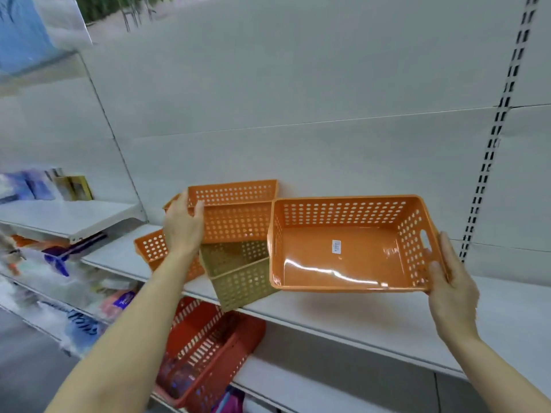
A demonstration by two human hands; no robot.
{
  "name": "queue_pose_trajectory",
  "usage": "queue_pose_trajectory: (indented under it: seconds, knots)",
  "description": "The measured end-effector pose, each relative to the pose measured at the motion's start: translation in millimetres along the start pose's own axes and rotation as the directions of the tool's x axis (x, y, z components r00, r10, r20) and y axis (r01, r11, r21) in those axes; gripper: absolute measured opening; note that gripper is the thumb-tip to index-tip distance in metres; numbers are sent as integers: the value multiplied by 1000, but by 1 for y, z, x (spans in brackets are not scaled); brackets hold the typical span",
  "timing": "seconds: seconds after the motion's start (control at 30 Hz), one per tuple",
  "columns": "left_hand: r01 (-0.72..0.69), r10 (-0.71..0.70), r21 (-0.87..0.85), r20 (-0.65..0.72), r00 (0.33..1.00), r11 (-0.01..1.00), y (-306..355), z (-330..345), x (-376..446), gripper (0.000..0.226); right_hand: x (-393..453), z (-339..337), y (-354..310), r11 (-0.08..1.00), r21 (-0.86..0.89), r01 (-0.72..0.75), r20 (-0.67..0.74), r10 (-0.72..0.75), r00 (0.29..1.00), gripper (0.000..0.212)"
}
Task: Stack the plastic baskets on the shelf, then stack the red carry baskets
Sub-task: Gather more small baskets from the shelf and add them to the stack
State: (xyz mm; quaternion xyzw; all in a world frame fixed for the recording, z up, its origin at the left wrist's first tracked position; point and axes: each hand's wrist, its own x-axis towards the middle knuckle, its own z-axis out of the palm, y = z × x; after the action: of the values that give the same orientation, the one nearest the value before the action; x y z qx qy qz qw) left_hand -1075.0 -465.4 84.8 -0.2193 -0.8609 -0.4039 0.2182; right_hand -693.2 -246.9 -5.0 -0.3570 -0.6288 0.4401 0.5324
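The white shelf (343,311) runs from lower left to right, and its front edge passes under the baskets. To the right of the baskets the shelf surface is bare up to the slotted upright (504,111). The back panel (298,84) above the baskets is plain.

The large orange basket (343,257) is tilted with its opening toward the camera, and its lower rim sits over the shelf's front part. A small white label (336,245) is stuck on its floor. The right hand (447,272) grips its right end wall beside the handle slot, with the thumb on the rim and the fingers behind.

The second orange basket (235,213) sits further back, just left of the large one, near the back panel. The left hand (183,225) clasps its left end, with the thumb over the rim. Below it, a tan basket (241,278) overhangs the shelf's front edge at a tilt. A third orange basket (155,248) lies on the shelf behind the left forearm.

On the lower shelf, a red carry basket (205,350) rests at an angle, with part of it projecting past the edge. Both arms extend forward, well apart.
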Motion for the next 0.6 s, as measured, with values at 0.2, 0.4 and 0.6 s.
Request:
queue_pose_trajectory:
  seconds: [0.2, 0.4, 0.6]
  knots:
    - [368, -363, -11, 142, 921, 930, -60, 4, 116, 67, -17, 7, -3, 992, -99, -72, -120, 60, 991, 47]
    - [576, -442, -177, 478, 759, 798, -92, 38, 155, 47, -28, 5, -11, 992, -100, -79, -184, 60, 981, 46]
    - [331, -306, -104, 202, 930, 938, -107, 70, 154, 53, -31, -7, -13, 995, -51, -85, -233, 71, 970, 41]
